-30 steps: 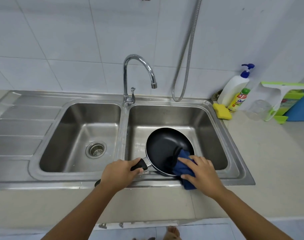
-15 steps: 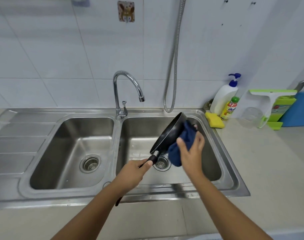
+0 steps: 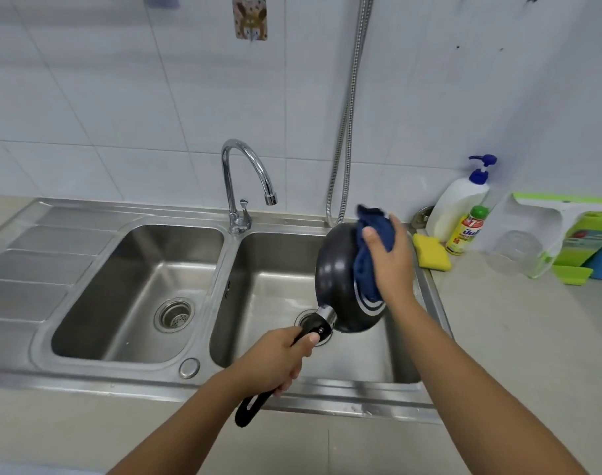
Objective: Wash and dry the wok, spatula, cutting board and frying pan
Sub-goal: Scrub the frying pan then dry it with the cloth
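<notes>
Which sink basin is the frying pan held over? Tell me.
The right basin, beneath the frying pan gripped by the left hand and wiped with the blue cloth; nothing hangs over the left basin.

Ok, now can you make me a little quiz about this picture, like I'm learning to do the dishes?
1. True or false: the pan lies flat in the sink.
2. What does the right grip hold against the pan? A) yellow sponge B) blue cloth C) soap bottle
3. Fill in: the left grip holds the pan by its ____.

Key: 1 false, it is held up, tilted, over the sink. 2 B. 3 handle.
</notes>
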